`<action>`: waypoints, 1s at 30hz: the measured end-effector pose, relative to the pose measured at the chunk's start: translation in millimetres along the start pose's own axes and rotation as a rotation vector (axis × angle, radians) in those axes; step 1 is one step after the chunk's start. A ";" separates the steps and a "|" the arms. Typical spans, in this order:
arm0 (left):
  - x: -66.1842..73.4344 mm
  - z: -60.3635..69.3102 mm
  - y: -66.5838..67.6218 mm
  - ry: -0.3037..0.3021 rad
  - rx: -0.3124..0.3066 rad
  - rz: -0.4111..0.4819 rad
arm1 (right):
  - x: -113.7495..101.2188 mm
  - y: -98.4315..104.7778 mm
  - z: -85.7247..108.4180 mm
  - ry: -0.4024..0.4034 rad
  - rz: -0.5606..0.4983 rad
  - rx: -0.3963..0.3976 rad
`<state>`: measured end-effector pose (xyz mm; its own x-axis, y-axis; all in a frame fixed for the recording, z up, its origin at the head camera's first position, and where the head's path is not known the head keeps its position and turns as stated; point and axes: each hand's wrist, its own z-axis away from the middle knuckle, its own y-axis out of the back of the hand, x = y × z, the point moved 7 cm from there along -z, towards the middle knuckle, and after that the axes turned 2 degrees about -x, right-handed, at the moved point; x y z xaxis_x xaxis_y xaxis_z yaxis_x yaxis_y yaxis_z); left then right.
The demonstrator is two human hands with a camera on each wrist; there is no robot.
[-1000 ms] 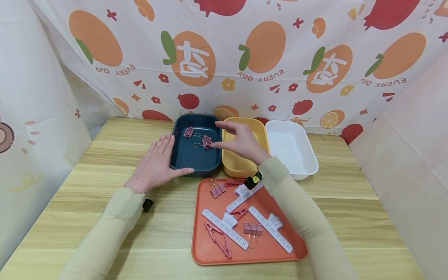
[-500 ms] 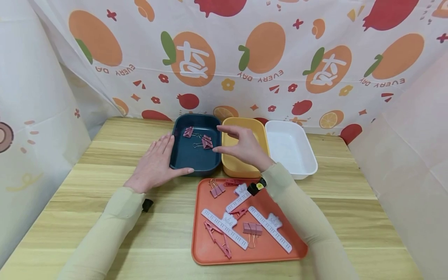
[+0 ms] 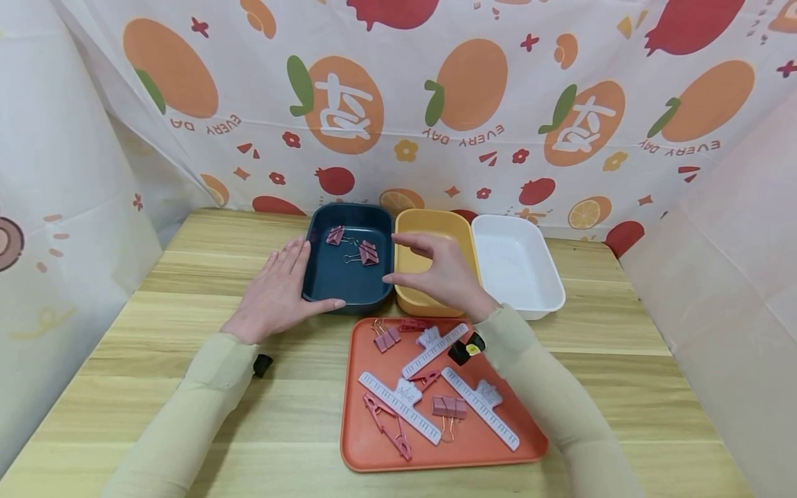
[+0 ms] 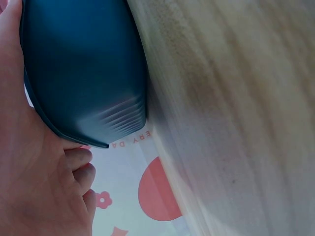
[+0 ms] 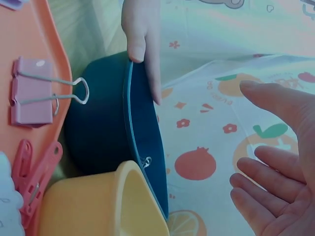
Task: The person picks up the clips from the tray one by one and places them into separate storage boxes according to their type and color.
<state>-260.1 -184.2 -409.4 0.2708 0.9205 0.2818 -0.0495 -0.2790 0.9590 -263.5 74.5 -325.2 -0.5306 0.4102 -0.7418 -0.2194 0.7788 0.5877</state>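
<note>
My left hand [image 3: 270,294] rests on the left and near rim of a dark blue container [image 3: 339,287], fingers straight and thumb stretched along the near edge. Inside that container lie two pink binder clips, one [image 3: 336,235] at the back left and another [image 3: 368,253] near the middle. Over the yellow container [image 3: 429,304] hovers my right hand [image 3: 445,273], thumb and fingers spread apart around nothing. In the right wrist view its palm [image 5: 283,196] shows bare, apart from both containers. The left wrist view has the left palm [image 4: 37,167] against the blue container's outer wall.
A white container [image 3: 519,270] stands right of the yellow one. In front, an orange tray [image 3: 498,453] bears pink binder clips [image 3: 450,407], white ruler clips [image 3: 401,408] and red clothespins [image 3: 389,425]. A printed cloth [image 3: 405,104] hangs behind the wooden table [image 3: 286,429].
My right hand has drawn back to the right and nearer, away from the binder clips in the blue container. The left hand and the clips have stayed put.
</note>
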 end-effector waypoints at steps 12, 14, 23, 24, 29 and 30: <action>0.0 0.0 -0.2 0.005 -0.003 0.001 | -5.3 -2.5 16.6 -0.041 -0.008 0.002; -0.1 -0.1 -0.1 0.005 -0.002 0.000 | -6.0 -3.5 19.3 -0.044 -0.002 -0.005; -0.3 0.0 -0.6 0.007 -0.004 0.007 | -8.4 -7.4 30.3 -0.034 0.012 -0.009; -0.4 0.1 -0.5 0.006 -0.004 0.007 | -8.7 -7.3 31.4 -0.030 0.013 -0.006; 0.1 0.2 0.1 0.006 -0.001 0.009 | -10.2 -7.7 36.8 -0.010 0.021 -0.002; 0.2 0.1 0.4 0.005 0.001 0.008 | -10.8 -8.2 37.9 -0.002 0.025 -0.004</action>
<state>-260.0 -184.2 -409.0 0.2660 0.9193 0.2900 -0.0509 -0.2870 0.9566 -224.9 81.8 -334.2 -0.5343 0.4301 -0.7277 -0.2094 0.7667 0.6069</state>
